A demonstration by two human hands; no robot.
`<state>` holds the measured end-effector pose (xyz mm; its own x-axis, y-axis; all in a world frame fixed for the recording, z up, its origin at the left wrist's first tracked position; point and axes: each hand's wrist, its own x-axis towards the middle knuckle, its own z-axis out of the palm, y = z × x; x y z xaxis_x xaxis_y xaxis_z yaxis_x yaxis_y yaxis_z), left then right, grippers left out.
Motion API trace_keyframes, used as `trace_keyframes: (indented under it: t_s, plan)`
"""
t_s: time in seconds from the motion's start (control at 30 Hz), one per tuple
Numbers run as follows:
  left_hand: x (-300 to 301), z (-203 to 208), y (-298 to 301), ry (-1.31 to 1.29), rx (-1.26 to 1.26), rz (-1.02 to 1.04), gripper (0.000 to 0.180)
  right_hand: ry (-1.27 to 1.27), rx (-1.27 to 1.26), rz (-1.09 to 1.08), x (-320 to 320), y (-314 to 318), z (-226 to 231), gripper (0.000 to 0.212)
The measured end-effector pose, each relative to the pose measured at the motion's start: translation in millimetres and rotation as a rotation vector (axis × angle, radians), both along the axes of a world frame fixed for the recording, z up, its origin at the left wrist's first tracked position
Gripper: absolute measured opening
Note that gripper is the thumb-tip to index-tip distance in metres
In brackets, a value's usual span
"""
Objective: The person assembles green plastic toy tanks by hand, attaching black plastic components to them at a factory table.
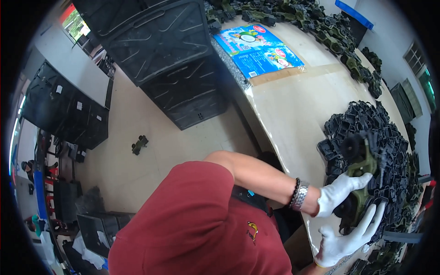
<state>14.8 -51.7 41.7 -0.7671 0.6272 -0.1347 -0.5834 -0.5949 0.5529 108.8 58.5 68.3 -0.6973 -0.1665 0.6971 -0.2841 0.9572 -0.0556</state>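
Dark green toy vehicle (364,195) with large black wheels is held at the right, just over the near side of a heap of black plastic parts (366,119). My left hand (339,195), in a white glove, is closed on its side, with the thumb lying across the green body. Below it, my white-gloved right hand (346,243) has its fingers stretched out and the thumb apart. Its fingertips reach the vehicle's lower end beside a small black part; whether they press on it I cannot make out.
More green toy vehicles (339,39) lie along the table's far edge. A blue printed cardboard sheet (256,50) is on the table (293,105). Stacked black crates (169,46) stand left of it. One green vehicle (139,145) lies on the floor.
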Motion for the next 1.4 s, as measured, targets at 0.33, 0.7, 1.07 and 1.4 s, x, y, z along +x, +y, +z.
trace_keyframes:
  t_s: [0.33,0.7,1.07,1.4]
  plan:
    - [6,-9,-11,-0.462,0.137,-0.017,0.043,0.185,-0.137,0.125,-38,-5,-20,0.033]
    - [14,-8,-33,-0.524,0.343,-0.218,0.040,0.186,-0.113,0.145,-32,-20,-11,0.059]
    - [-50,-7,-99,-0.291,-0.072,0.016,0.050,-0.194,-0.225,0.199,-42,-19,-22,0.079]
    - [-323,98,-266,0.284,-0.081,0.951,0.068,0.222,-0.119,-0.494,-43,179,-11,0.036]
